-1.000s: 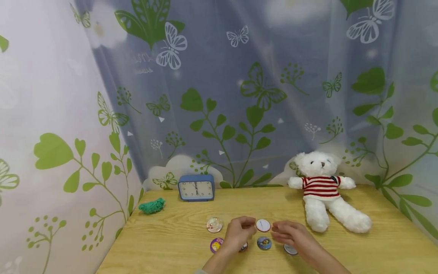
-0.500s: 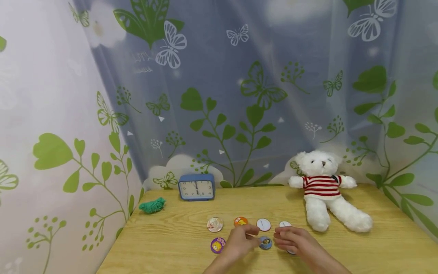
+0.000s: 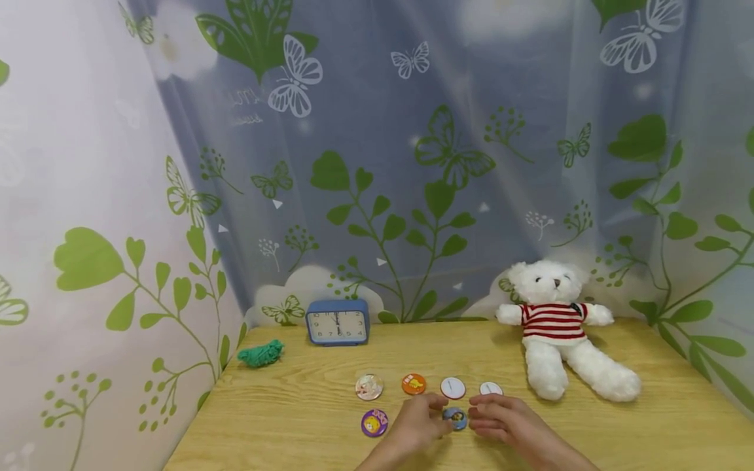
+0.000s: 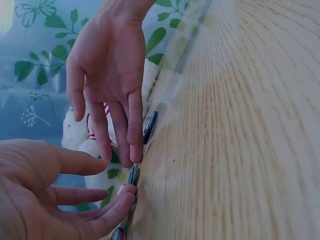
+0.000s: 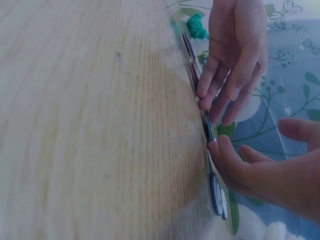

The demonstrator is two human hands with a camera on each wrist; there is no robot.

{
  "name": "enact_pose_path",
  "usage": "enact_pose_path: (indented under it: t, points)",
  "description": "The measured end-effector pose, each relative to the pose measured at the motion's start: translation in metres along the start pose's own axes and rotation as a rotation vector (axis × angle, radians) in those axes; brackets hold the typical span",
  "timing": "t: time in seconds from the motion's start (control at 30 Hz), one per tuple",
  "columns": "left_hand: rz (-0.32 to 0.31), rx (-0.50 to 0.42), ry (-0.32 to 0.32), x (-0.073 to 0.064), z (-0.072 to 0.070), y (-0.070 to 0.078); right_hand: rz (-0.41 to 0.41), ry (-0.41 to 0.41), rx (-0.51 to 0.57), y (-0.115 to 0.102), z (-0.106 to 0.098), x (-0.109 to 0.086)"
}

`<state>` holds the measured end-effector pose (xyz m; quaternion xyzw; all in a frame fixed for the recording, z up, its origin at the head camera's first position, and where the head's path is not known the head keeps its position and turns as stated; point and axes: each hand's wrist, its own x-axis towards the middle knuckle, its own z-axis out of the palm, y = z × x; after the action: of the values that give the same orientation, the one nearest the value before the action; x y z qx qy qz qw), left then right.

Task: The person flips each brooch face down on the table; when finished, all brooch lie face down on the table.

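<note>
A blue button badge point(image 3: 455, 418) with a small picture lies on the wooden table between my two hands. My left hand point(image 3: 414, 426) is at its left, fingers loosely bent, the thumb tip overlapping its edge; whether they touch I cannot tell. My right hand point(image 3: 517, 428) is at its right, fingers extended and close to its rim. In the left wrist view the left hand point(image 4: 60, 192) faces the right hand point(image 4: 110, 70) just above the tabletop. Behind the hands lie an orange badge point(image 3: 414, 384) and two face-down white-backed badges point(image 3: 453, 388), pins showing.
A pale picture badge point(image 3: 369, 387) and a purple badge point(image 3: 374, 423) lie to the left. Farther back are a blue alarm clock point(image 3: 338, 323), a bundle of green cord point(image 3: 261, 354) and a white teddy bear point(image 3: 554, 327) in a striped shirt. A patterned curtain point(image 3: 377, 163) hangs behind the table.
Both hands have drawn nearer to me, from beside a white-backed badge to the blue one. The orange badge and the right-hand white-backed badge have come into sight; a nearer badge is now hidden.
</note>
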<state>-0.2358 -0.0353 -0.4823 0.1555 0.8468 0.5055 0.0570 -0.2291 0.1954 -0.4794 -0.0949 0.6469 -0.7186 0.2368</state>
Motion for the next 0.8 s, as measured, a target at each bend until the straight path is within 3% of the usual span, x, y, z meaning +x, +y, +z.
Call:
enact_pose_path:
  t: [0.2,0.4,0.6,0.8]
  points:
    - [0.027,0.019,0.015,0.002,0.005,0.0,0.004,-0.009,-0.012,0.001,0.001,0.001]
    - [0.032,0.096,0.052,0.005,0.01,-0.003,-0.004,0.011,-0.012,0.004,0.002,0.002]
    - [0.07,0.046,0.041,0.007,0.013,-0.003,-0.015,0.018,0.029,0.007,0.004,0.003]
    - [0.124,0.155,0.068,0.005,0.017,-0.003,-0.04,0.016,0.028,0.01,0.006,0.004]
